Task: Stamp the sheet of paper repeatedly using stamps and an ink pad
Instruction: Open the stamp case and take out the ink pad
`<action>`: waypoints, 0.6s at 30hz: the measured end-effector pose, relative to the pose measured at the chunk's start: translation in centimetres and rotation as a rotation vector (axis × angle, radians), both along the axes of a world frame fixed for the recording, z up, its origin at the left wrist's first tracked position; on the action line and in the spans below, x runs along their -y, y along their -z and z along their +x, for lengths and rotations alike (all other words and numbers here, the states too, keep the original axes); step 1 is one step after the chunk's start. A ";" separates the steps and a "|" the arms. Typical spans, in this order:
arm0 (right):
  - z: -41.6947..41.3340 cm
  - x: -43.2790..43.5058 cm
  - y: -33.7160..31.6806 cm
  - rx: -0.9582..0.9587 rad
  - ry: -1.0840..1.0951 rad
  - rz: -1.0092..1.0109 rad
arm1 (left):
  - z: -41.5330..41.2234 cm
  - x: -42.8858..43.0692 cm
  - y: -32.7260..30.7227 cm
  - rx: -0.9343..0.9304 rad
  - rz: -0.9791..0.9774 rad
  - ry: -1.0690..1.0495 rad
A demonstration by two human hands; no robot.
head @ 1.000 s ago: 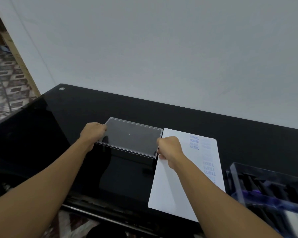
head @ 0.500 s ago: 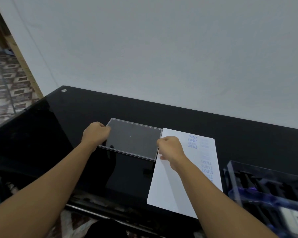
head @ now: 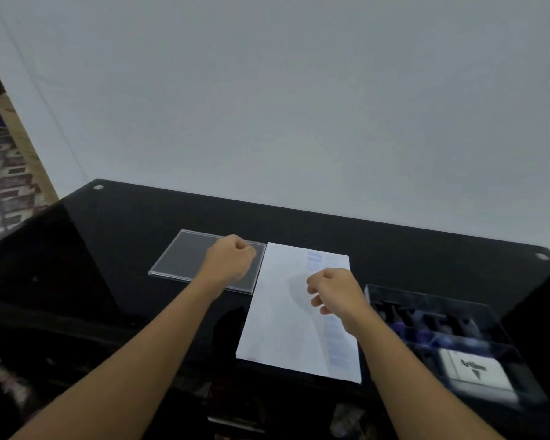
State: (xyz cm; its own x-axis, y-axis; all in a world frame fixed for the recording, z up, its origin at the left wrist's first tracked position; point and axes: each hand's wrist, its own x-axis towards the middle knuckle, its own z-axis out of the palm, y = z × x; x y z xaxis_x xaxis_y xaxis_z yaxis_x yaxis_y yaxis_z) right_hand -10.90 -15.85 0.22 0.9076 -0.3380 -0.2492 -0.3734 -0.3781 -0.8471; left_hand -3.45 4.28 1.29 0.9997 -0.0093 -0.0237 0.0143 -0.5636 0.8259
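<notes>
Centre of frame: sheet of paper (head: 286,315) lies flat on the black glass table (head: 108,249), with blue prints in a column down its right side.

Left hand (head: 229,262) is curled into a fist over the flat clear lid (head: 184,258), which sits just left of the sheet. Nothing shows in the fist.

Right hand (head: 334,290) hovers above the sheet with its fingers loosely bent, holding nothing.

Risks:
- The sheet is unpinned on slick glass, so a stamp press may skid it and smear the print.
- New prints could overlap the existing column.
- A sleeve-level forearm swing may knock the box.

Containers:
- Lower right: clear box (head: 372,292) holds dark blurred stamps (head: 426,315) in rows.
- It also holds a white block (head: 473,373) with dark print. Cannot tell if this is the ink pad.
</notes>
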 end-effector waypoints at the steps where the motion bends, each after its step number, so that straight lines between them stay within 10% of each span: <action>1: -0.9 1.0 -0.4 0.007 0.004 -0.014 | -0.7 1.3 -0.4 0.011 0.005 0.040; 18: -13.0 18.7 -3.2 -0.013 0.313 -0.235 | -12.1 20.5 -2.7 0.194 0.116 0.679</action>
State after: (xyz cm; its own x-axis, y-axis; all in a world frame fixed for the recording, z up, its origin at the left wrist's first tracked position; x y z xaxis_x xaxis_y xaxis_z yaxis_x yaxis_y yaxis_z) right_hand -23.91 -34.59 3.38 0.7489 -0.6470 -0.1432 -0.5117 -0.4274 -0.7453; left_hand -15.55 -16.25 3.95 0.7606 -0.6389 0.1150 -0.5114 -0.4806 0.7124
